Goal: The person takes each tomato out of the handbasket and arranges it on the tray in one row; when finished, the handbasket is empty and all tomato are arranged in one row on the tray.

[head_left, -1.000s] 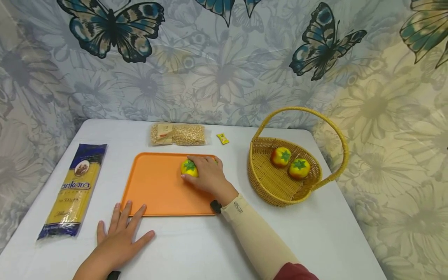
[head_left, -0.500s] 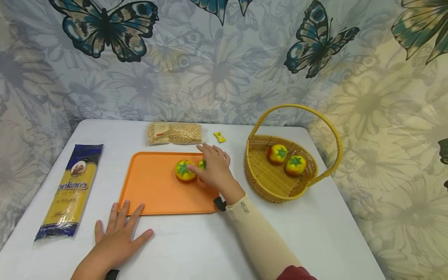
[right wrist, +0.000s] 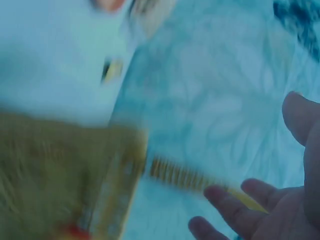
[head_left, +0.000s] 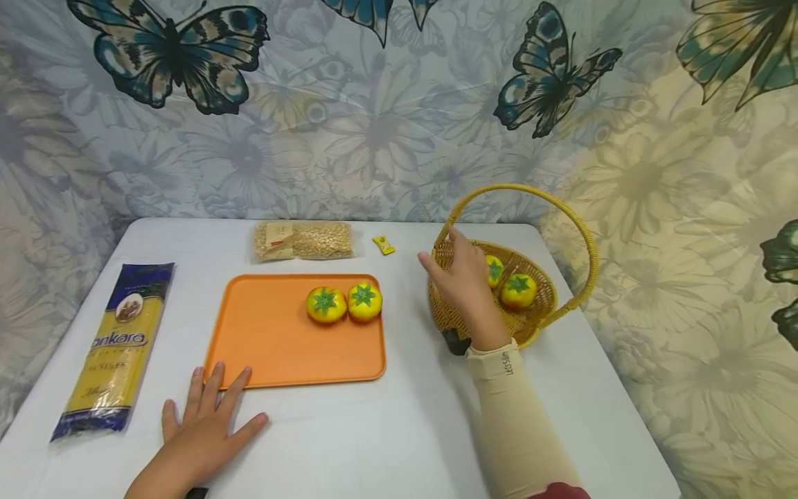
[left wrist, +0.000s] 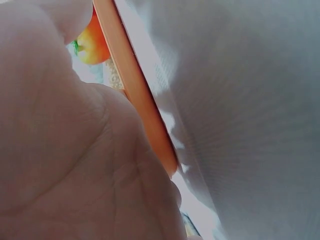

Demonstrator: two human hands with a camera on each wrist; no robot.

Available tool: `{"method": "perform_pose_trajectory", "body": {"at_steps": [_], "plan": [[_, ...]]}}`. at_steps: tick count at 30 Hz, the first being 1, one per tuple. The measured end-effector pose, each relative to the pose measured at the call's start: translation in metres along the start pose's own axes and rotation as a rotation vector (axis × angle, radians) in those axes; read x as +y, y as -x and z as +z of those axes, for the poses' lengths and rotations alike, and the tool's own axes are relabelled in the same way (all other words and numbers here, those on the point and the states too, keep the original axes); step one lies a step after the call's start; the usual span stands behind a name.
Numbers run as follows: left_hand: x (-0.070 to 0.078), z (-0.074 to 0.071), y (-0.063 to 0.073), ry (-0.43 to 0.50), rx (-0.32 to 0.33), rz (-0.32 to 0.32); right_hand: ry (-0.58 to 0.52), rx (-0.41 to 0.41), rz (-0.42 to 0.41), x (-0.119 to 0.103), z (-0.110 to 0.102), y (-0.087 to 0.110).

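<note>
Two round yellow-red fruits with green star-shaped tops sit side by side at the right end of the orange tray point(head_left: 280, 346), a left fruit point(head_left: 326, 305) and a right fruit point(head_left: 364, 302). My right hand point(head_left: 464, 277) is above the left side of the wicker basket point(head_left: 455, 322), fingers extended and holding nothing. Inside that basket lie two similar fruits, a front one point(head_left: 519, 291) and a back one point(head_left: 495, 271) partly hidden by the hand. Fingers spread, my left hand point(head_left: 202, 433) rests on the table, its fingertips at the tray's near-left corner.
A pasta packet point(head_left: 118, 346) lies left of the tray. Behind the tray are a clear bag of grains point(head_left: 305, 240) and a small yellow wrapped sweet point(head_left: 383, 244). The basket's tall handle point(head_left: 582, 242) arches over it. A patterned wall covering point(head_left: 380, 159) stands behind the table.
My right hand has let go of the fruit at the tray's right end and moved right to above the basket. Both fruits on the tray are now uncovered. The left hand stays in place.
</note>
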State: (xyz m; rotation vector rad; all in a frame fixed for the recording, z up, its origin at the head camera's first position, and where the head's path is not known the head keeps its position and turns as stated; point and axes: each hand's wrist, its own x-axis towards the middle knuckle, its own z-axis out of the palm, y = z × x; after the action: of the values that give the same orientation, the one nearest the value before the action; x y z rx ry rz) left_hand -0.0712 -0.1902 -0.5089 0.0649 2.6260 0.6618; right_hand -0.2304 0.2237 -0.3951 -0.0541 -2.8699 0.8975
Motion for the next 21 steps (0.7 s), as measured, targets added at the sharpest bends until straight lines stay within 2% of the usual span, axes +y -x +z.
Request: {"method": "perform_pose_trajectory", "body": {"at_steps": [6,10,14,17,21], "plan": [[0.001,0.000,0.001,0.015,-0.008,-0.001,0.036,0.007,0.118,0.040,-0.035,-0.014],[0.001,0.000,0.000,0.008,-0.008,-0.006,0.030,-0.017,0.217,0.062,-0.048,-0.022],[-0.002,0.002,-0.002,0.008,0.006,0.005,0.019,-0.075,0.304,0.082,-0.051,-0.026],[-0.003,0.004,-0.002,0.008,0.008,0.012,0.058,-0.104,0.323,0.094,-0.049,-0.026],[-0.004,0.004,-0.003,0.003,0.003,0.007,0.130,-0.098,0.331,0.101,-0.044,-0.026]]}}
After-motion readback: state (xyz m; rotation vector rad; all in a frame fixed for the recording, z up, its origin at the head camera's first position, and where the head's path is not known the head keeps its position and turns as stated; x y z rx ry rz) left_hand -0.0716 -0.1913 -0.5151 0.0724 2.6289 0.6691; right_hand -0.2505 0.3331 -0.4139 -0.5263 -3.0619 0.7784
